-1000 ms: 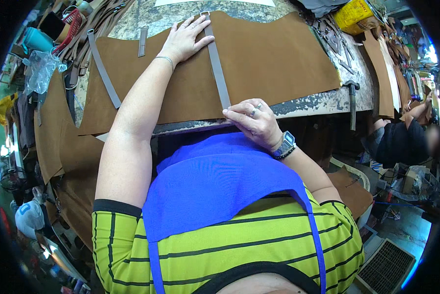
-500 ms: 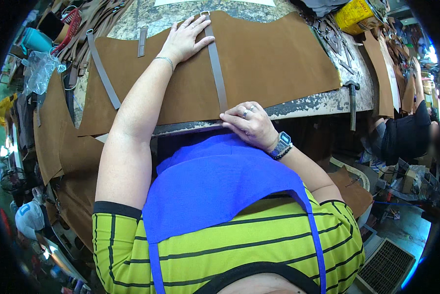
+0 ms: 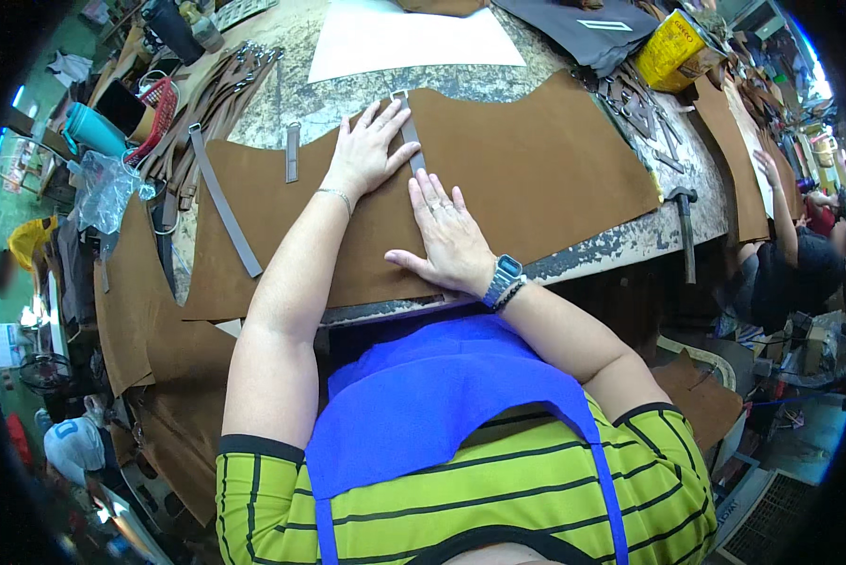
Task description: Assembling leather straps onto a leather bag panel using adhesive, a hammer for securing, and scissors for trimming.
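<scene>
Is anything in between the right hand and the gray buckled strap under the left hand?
No, nothing visible is. The right hand's fingers appear to touch the gray buckled strap, just below the left hand. The brown sheet lies underneath.

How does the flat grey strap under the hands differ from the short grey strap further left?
The flat grey strap is partly hidden by the left hand and right hand; the short grey strap lies uncovered. The first slants; the short one looks nearly vertical. Both are narrow.
</scene>
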`<move>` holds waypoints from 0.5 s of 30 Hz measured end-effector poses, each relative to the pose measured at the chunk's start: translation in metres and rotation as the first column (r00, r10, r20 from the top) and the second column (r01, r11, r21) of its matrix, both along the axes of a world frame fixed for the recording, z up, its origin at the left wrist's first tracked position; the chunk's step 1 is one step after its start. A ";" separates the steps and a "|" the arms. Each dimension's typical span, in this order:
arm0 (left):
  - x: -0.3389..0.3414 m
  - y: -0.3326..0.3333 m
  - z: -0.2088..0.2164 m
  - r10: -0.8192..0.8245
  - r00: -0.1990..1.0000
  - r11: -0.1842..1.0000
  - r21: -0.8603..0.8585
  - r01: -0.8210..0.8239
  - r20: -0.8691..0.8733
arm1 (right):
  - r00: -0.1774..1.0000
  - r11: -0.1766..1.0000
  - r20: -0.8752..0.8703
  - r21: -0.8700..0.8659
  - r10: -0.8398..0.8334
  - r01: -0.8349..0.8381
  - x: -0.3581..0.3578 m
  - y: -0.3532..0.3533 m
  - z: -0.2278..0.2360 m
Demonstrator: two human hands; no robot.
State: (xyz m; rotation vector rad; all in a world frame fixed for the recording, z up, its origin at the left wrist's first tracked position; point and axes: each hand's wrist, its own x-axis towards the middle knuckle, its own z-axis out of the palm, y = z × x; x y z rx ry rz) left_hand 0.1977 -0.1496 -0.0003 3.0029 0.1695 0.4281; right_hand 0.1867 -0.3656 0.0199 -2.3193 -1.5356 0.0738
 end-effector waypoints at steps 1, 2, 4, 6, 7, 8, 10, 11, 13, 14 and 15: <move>0.001 0.000 0.002 0.004 1.000 1.000 0.015 -0.004 -0.015 | 1.000 1.000 -0.011 -0.011 -0.006 0.006 0.001 0.001 -0.001; 0.001 0.000 0.004 0.006 1.000 1.000 0.017 -0.006 -0.016 | 1.000 0.999 -0.022 -0.030 -0.012 0.012 0.000 0.001 0.003; 0.001 0.001 0.005 0.008 1.000 0.995 0.104 -0.008 0.009 | 1.000 0.999 -0.018 -0.031 -0.013 0.012 -0.001 0.003 0.002; 0.002 0.001 0.010 0.007 1.000 0.992 0.129 -0.006 -0.003 | 1.000 0.999 -0.014 -0.037 -0.015 0.015 0.000 0.004 0.002; 0.002 0.000 0.012 0.006 1.000 0.988 0.154 -0.003 -0.014 | 1.000 0.999 -0.011 -0.041 -0.018 0.018 0.000 0.004 0.001; 0.002 0.000 0.012 0.006 1.000 0.988 0.152 -0.003 -0.017 | 1.000 0.999 -0.009 -0.045 -0.021 0.021 0.000 0.005 0.001; 0.003 0.000 0.012 -0.004 1.000 0.982 0.190 0.005 -0.005 | 1.000 0.999 -0.010 -0.047 -0.022 0.021 0.000 0.005 0.002; 0.003 0.000 0.012 -0.005 1.000 0.982 0.190 0.006 -0.007 | 1.000 0.999 -0.009 -0.046 -0.022 0.022 0.000 0.005 0.002; 0.005 0.001 0.013 -0.030 1.000 0.984 0.174 0.028 0.008 | 1.000 0.999 -0.008 -0.037 -0.024 0.024 0.000 0.005 0.000; 0.005 0.002 0.012 -0.030 1.000 0.984 0.174 0.029 0.006 | 1.000 0.999 -0.003 -0.029 -0.025 0.025 0.000 0.004 0.000; 0.006 0.003 0.010 -0.052 0.998 0.985 0.168 0.045 0.039 | 1.000 0.999 -0.006 -0.029 -0.025 0.025 0.000 0.004 0.000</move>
